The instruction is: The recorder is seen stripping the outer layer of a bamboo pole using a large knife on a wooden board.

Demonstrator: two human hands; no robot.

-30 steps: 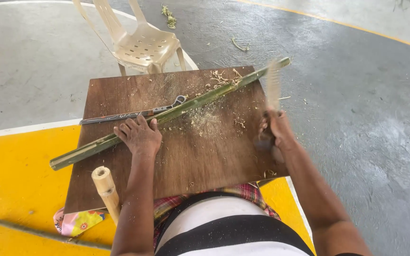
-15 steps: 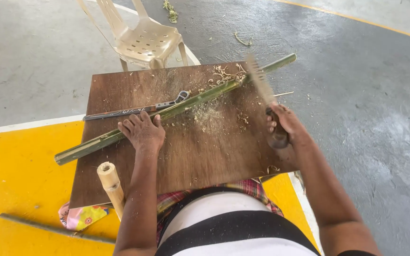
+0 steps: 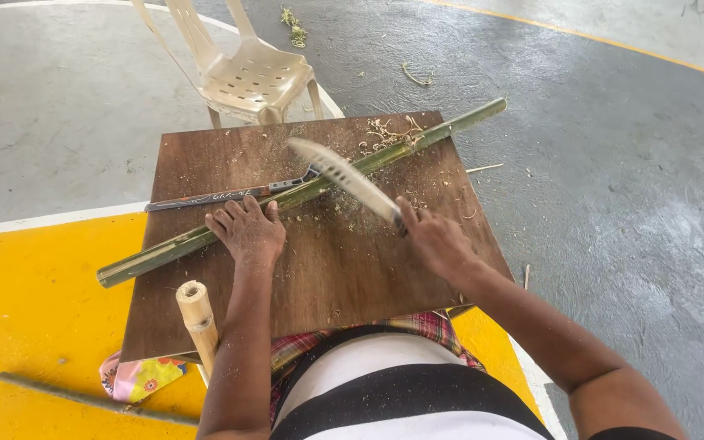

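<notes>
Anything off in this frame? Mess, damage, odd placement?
Shavings and fibres litter the wooden board and nearby floor. The green bamboo pole overhangs both board edges; the left hand pins it while the right hand holds a blade close by. A flat tool lies beside it.

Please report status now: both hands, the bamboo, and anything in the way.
Left hand flat on green bamboo pole, pinning it to wooden board. Right hand grips knife, blade over pole. Shavings on board.
</notes>
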